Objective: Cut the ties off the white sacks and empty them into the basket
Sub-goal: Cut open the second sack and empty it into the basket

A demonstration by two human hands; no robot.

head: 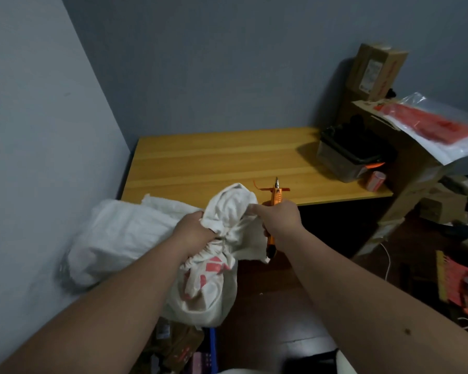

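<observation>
The sack hangs in front of the person, below the near edge of the table and above the blue basket, of which only a corner shows. The left hand is closed around the gathered neck. The right hand is closed on the orange cutter and also pinches the loose cloth above the neck with its fingertips. An orange tie appears to sit at the cutter's tip, clear of the sack; blur prevents confirmation.

Handling: the cloth is soft and limp and folds wherever unsupported. The rounded, sagging body suggests moderate weight from pliable contents. Hold at the bunched neck, where the cloth is thickest and least likely to slip. To empty, judge a second hold at the bottom corner necessary. A second sack lies at left.
</observation>
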